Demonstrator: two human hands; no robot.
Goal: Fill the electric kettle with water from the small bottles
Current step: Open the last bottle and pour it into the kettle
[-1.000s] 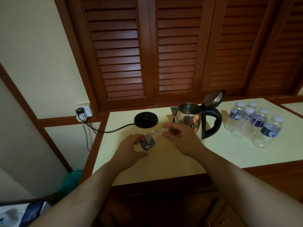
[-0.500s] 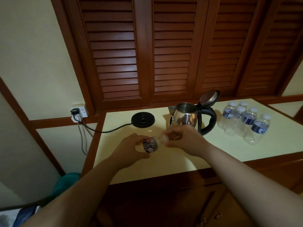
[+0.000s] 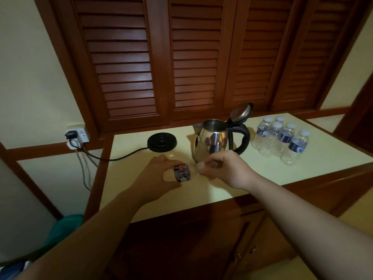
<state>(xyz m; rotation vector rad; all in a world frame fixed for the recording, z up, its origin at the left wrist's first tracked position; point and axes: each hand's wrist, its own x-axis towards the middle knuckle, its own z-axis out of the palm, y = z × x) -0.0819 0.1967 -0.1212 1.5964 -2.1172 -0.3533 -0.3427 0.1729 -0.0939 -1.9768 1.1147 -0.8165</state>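
Bottle (image 3: 182, 172) held sideways over the cream countertop (image 3: 252, 170), cap end pointing right toward the kettle. Left hand (image 3: 159, 176) wraps fingers around the bottle's body at the dark label, thumb side near the base. Right hand (image 3: 224, 168) pinches the white cap (image 3: 199, 165) with curled fingertips; whether the cap is loose or sealed cannot be told, view is dim and small there. Electric kettle (image 3: 217, 140), polished steel with black handle, stands upright on the countertop just behind the right hand, lid (image 3: 241, 112) flipped up and back, mouth open, spout facing left. Kettle is off its round black base (image 3: 162, 140), which sits to the left of it, apart, with a black cord (image 3: 121, 156) running off the counter edge to a wall socket (image 3: 77, 134) with plugs in it. Group of five small bottles (image 3: 282, 138) with white caps and dark blue labels stands upright right of the kettle, near its handle, packed close together; they look clear, fill level hard to judge. Wooden louvred doors (image 3: 191, 57) behind the counter, wooden cabinet (image 3: 201, 239) fronts below it. Teal object (image 3: 66, 223) low on the left by the floor.
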